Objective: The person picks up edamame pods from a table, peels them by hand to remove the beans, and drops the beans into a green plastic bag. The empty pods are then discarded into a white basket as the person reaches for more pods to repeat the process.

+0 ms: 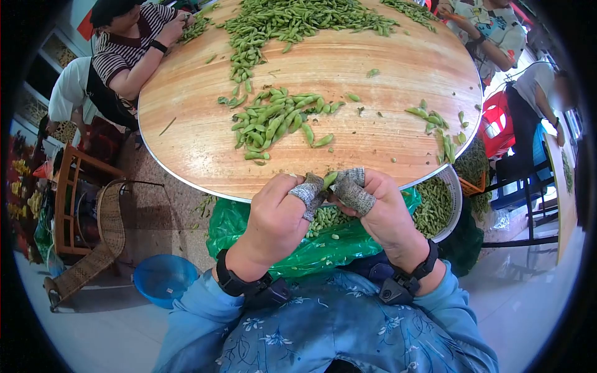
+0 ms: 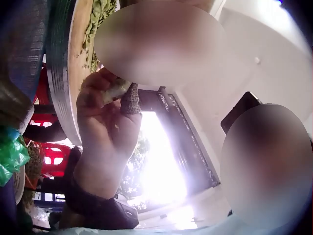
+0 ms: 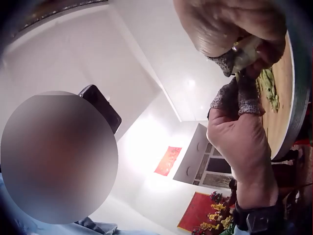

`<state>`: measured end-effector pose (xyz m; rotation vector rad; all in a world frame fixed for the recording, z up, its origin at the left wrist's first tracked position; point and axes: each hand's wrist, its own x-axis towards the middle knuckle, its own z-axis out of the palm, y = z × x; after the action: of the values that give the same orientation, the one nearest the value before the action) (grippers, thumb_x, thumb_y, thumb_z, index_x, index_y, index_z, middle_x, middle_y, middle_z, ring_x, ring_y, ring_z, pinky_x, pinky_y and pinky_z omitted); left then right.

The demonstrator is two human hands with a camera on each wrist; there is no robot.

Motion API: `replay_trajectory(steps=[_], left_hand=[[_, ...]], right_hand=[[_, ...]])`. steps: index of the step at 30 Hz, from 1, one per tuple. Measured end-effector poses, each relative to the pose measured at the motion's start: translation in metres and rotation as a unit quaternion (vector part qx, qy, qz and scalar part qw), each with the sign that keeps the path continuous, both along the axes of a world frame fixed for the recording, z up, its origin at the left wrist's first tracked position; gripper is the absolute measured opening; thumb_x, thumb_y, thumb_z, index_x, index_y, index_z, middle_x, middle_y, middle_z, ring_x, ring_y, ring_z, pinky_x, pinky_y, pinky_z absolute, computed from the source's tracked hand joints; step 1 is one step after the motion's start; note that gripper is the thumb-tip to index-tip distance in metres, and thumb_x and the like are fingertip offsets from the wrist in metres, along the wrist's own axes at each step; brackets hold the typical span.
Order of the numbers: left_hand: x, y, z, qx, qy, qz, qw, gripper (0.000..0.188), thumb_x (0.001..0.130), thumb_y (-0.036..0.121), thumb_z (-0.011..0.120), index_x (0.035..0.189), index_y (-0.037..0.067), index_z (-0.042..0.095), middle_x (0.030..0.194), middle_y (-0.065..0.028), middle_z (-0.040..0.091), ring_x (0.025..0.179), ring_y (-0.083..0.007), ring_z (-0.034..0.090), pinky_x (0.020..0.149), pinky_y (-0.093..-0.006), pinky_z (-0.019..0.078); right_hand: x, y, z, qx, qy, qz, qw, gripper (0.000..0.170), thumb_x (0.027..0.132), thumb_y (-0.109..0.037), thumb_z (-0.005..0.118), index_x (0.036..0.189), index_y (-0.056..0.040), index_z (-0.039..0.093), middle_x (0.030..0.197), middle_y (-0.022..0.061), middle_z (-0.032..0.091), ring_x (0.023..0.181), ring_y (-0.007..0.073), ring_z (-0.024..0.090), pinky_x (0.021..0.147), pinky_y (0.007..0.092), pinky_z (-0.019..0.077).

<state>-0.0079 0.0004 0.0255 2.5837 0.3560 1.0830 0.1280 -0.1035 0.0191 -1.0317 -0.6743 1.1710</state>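
Note:
At the near table edge, my left hand [image 1: 277, 211] and my right hand [image 1: 387, 211] meet over a green edamame pod [image 1: 329, 180], pinching it between thumbs and fingers. Grey knitted finger sleeves [image 1: 356, 194] cover the thumbs and some fingertips. In the right wrist view the pod [image 3: 247, 54] is partly hidden by the fingers. Below the hands, a green plastic bag [image 1: 292, 256] spreads over the lap, with shelled beans [image 1: 328, 219] in it. A small pile of pods [image 1: 273, 121] lies on the round wooden table [image 1: 186, 118] just beyond the hands.
A large heap of pods [image 1: 292, 18] covers the table's far side; a few pods [image 1: 435, 121] lie at right. A white basket [image 1: 459, 208] of pods stands below the table at right. On the floor at left are a blue basin [image 1: 163, 278] and a wooden chair [image 1: 65, 205]. Other people sit around.

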Motion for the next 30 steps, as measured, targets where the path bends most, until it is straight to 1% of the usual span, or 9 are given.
replay_trajectory(steps=[7,10,16,20,22,23,24,26,30], left_hand=[[-0.001,-0.001,-0.004,0.031,0.004,-0.031,0.999,0.018,0.060,0.001,0.067,0.076,0.000,0.060,0.072,-0.0130,0.055,0.060,-0.0267,0.054,0.051,-0.0323,0.0450],[-0.002,-0.001,-0.005,0.047,0.001,-0.029,0.998,0.019,0.059,0.001,0.067,0.077,0.001,0.060,0.072,-0.0133,0.055,0.060,-0.0282,0.054,0.051,-0.0335,0.0449],[-0.004,-0.001,-0.003,0.050,-0.002,-0.033,0.998,0.022,0.058,0.003,0.069,0.077,0.001,0.059,0.072,-0.0137,0.054,0.062,-0.0294,0.054,0.053,-0.0348,0.0454],[-0.004,-0.003,-0.005,-0.014,-0.030,-0.025,0.999,0.020,0.058,0.004,0.070,0.076,0.002,0.060,0.070,-0.0129,0.055,0.059,-0.0283,0.055,0.051,-0.0330,0.0452],[-0.003,-0.007,0.003,-0.134,-0.033,-0.013,0.990,0.019,0.060,0.007,0.071,0.075,0.002,0.060,0.071,-0.0147,0.056,0.059,-0.0284,0.056,0.051,-0.0318,0.0448],[-0.006,-0.007,0.000,-0.173,-0.036,-0.015,0.984,0.019,0.066,0.007,0.071,0.079,0.000,0.059,0.074,-0.0124,0.059,0.058,-0.0225,0.057,0.051,-0.0299,0.0457],[-0.006,-0.008,-0.003,-0.165,-0.040,-0.011,0.985,0.019,0.066,0.007,0.071,0.079,0.000,0.059,0.074,-0.0124,0.059,0.058,-0.0225,0.057,0.051,-0.0299,0.0457],[-0.007,-0.010,-0.006,-0.385,-0.112,-0.057,0.914,0.018,0.072,0.004,0.066,0.086,-0.001,0.057,0.077,-0.0073,0.060,0.058,-0.0140,0.056,0.050,-0.0263,0.0463],[-0.013,-0.007,-0.001,-0.624,-0.117,-0.094,0.767,0.014,0.079,0.005,0.059,0.091,0.000,0.055,0.076,-0.0046,0.059,0.057,-0.0087,0.054,0.046,-0.0212,0.0441]], right_hand=[[-0.001,0.000,0.001,-0.002,0.017,-0.001,1.000,0.010,0.081,-0.008,0.055,0.087,-0.0023,0.059,0.076,-0.0040,0.057,0.065,0.0028,0.046,0.055,0.0167,0.0352],[0.000,0.002,-0.004,0.011,-0.041,-0.003,0.999,0.007,0.082,-0.006,0.053,0.085,-0.0022,0.058,0.075,-0.0036,0.056,0.065,0.0034,0.047,0.056,0.0172,0.0362],[-0.002,0.004,0.000,-0.010,-0.010,-0.018,1.000,0.006,0.082,-0.003,0.053,0.086,-0.0003,0.057,0.079,0.0003,0.058,0.072,0.0071,0.051,0.066,0.0205,0.0418],[-0.007,0.002,0.001,0.010,-0.012,-0.029,0.999,0.007,0.082,-0.005,0.054,0.086,0.0004,0.056,0.081,0.0017,0.059,0.075,0.0081,0.053,0.068,0.0215,0.0426],[-0.007,0.002,0.006,0.022,-0.029,-0.021,0.999,0.007,0.082,-0.005,0.054,0.086,0.0004,0.057,0.081,0.0018,0.059,0.075,0.0082,0.053,0.069,0.0215,0.0427],[-0.009,0.002,0.008,0.027,-0.039,-0.019,0.999,0.008,0.082,-0.005,0.055,0.087,0.0005,0.057,0.081,0.0020,0.059,0.075,0.0082,0.053,0.069,0.0215,0.0427],[-0.009,0.001,0.010,0.031,-0.048,-0.019,0.998,0.009,0.082,-0.006,0.055,0.087,0.0005,0.057,0.082,0.0021,0.059,0.075,0.0082,0.053,0.069,0.0215,0.0428],[-0.010,0.005,0.008,0.064,-0.069,-0.011,0.995,0.010,0.082,-0.007,0.056,0.088,0.0005,0.057,0.081,0.0020,0.060,0.075,0.0079,0.053,0.068,0.0218,0.0432],[-0.011,0.006,0.005,0.060,-0.117,-0.012,0.991,0.012,0.081,-0.008,0.057,0.089,0.0013,0.057,0.082,0.0020,0.060,0.075,0.0080,0.054,0.067,0.0225,0.0440]])
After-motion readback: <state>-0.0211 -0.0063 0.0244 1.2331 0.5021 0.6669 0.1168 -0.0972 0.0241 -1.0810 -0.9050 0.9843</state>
